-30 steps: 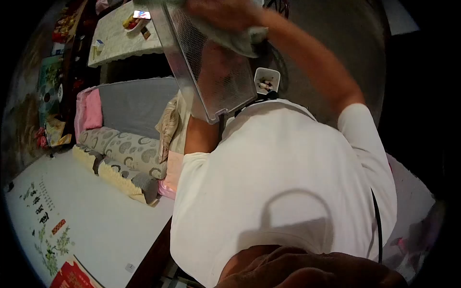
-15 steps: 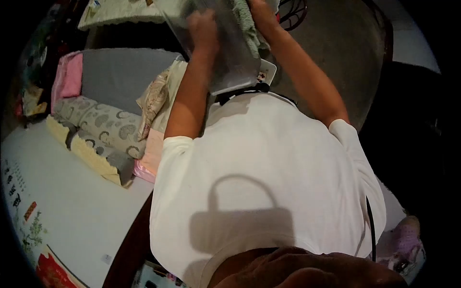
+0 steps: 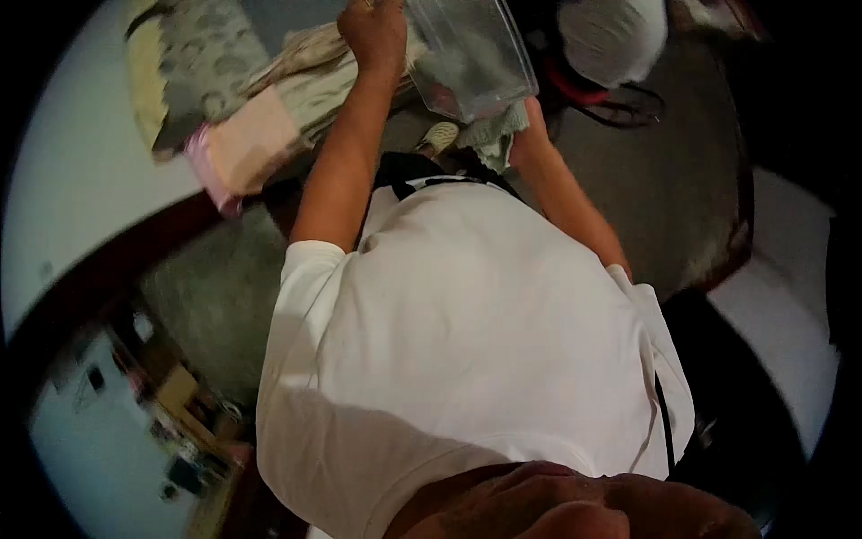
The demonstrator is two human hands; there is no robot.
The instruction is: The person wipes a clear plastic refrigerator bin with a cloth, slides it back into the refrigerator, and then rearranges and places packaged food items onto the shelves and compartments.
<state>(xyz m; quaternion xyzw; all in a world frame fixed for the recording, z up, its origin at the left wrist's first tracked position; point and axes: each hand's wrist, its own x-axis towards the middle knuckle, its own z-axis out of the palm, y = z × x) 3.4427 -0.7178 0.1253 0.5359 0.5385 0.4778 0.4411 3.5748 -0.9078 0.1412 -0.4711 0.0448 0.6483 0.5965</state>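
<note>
Your right hand holds a bunched grey-green cloth; the palm is closed against it, although the cloth covers most of the fingers. Your left hand has the fingers bent inward like a fist. The top of it is cut by the edge of the view, so I cannot tell if something is inside it.

The clear plastic box is tilted, between the two hands: just to the right of your left hand, and just beyond your right hand. Its near end seems to touch the cloth. Whether your left hand also touches the box, I cannot tell.

To the left of your left hand are a cream patterned cloth and, nearer to your body, a peach-coloured pad. A shoe shows to the left of your right hand, below the box. Farther to the right of this hand is a round whitish thing, above the floor.

I judge the step in hand as handling the box with the cloth at its near end. A next move would call for firm support on the box, because the cloth may slip on smooth plastic.
</note>
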